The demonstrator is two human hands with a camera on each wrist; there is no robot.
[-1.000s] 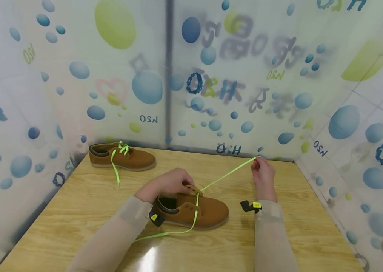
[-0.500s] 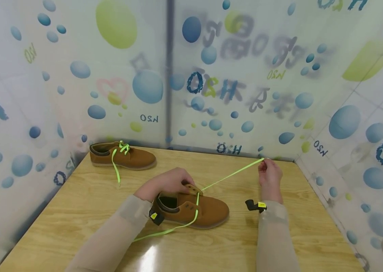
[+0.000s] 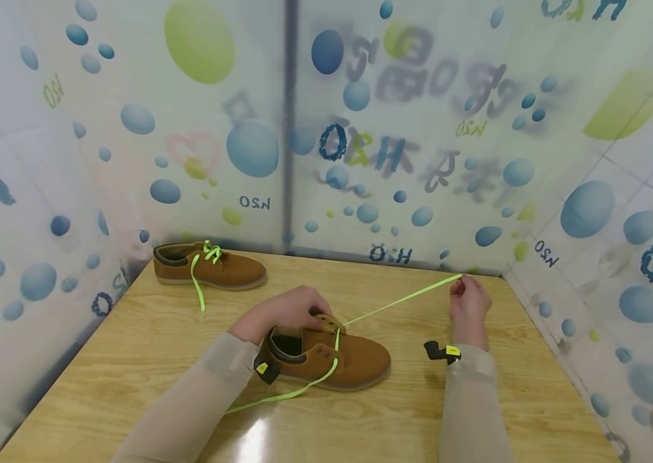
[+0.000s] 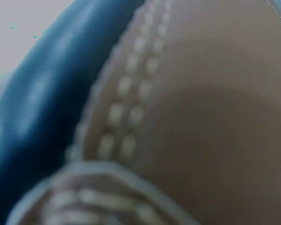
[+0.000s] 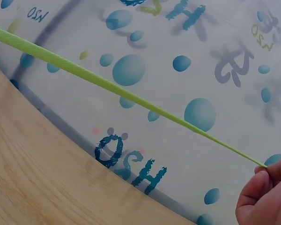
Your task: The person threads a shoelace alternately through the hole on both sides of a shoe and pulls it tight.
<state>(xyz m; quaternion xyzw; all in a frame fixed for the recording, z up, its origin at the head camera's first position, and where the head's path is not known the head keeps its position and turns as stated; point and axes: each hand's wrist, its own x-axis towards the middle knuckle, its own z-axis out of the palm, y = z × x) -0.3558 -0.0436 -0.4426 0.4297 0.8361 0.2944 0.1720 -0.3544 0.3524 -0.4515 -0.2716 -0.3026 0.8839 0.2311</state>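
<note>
A brown shoe (image 3: pixel 361 357) sits mid-table, toe to the right, with a neon green shoelace (image 3: pixel 401 300) through its front eyelets. My left hand (image 3: pixel 294 310) grips the shoe's far eyelet flap (image 3: pixel 331 321) between thumb and fingers. Out to the right, my right hand (image 3: pixel 471 299) pinches one end of the lace, which runs taut and straight from the flap; the right wrist view shows fingertips closed on the lace end (image 5: pixel 253 161). The other half of the lace drops over the near side and runs left under the left forearm. The left wrist view holds only blurred stitched brown leather (image 4: pixel 215 117), very close.
A second brown shoe (image 3: pixel 233 271) with a tied green lace (image 3: pixel 210 253) stands at the back left of the wooden table (image 3: pixel 129 360), one lace end hanging down. Patterned curtain walls (image 3: pixel 419 128) enclose the back and sides.
My right hand has moved to the right and slightly nearer, drawing more lace out from the flap. The loose near-side lace has shifted a little. My left hand stays on the flap.
</note>
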